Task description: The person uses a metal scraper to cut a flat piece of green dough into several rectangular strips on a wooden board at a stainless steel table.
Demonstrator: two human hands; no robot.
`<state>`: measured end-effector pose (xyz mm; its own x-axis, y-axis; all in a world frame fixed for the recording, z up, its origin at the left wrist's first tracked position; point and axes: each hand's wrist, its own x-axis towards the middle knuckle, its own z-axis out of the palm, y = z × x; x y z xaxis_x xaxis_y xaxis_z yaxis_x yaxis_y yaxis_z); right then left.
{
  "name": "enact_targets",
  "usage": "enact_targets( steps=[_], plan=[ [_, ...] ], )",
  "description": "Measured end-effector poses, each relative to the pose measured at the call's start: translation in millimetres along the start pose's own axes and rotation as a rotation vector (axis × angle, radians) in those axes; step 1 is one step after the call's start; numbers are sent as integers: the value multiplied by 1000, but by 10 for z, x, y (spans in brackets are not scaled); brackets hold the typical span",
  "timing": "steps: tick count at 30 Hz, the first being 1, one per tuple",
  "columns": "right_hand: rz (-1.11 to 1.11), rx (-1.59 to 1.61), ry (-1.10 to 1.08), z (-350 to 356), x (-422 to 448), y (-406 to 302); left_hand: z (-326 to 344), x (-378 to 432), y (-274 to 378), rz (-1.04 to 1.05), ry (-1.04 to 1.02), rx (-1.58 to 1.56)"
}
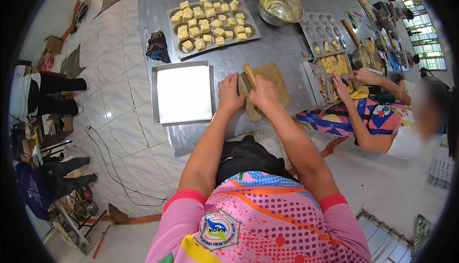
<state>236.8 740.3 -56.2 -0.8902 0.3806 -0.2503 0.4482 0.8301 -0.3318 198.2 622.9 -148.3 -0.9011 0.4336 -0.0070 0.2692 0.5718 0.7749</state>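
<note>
My right hand point(264, 92) is closed around a wooden-handled blade point(250, 75) above a worn cutting board point(278, 83). Beside it, my left hand point(230, 92) lies at the board's left edge, thumb stretched toward the blade. Whether those fingers grip the board or only press down is unclear. Under the blade is a grey-green strip, too obscured by the hands to identify. Left of my left hand sits a shallow square metal pan point(184, 92), bare inside. Beyond it, a muffin tray point(215, 22) carries many pale yellow cubes, probably dough or butter.
A smeared steel bowl point(280, 6) and a second muffin tray point(322, 31) stand farther back on the metal table point(157, 8). A dark patterned cloth point(157, 46) lies near its left edge. At right, a co-worker's hands point(342, 87) are over a tray of yellow pieces point(335, 64).
</note>
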Motion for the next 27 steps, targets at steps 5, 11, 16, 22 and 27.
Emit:
enact_targets(
  steps=[5,11,16,22,27],
  plan=[
    [36,-9,-20,42,56,-14,-24,14,51,-59,-48,14],
    [68,17,-45,85,137,-79,-57,22,63,-96,-59,10],
    [32,81,45,67,460,-197,-68,41,120,-66,-48,-13],
    [8,66,18,127,498,-188,-44,69,52,-88,-16,24],
    [64,82,37,66,551,-286,-24,63,59,-64,-32,-1]
  ],
)
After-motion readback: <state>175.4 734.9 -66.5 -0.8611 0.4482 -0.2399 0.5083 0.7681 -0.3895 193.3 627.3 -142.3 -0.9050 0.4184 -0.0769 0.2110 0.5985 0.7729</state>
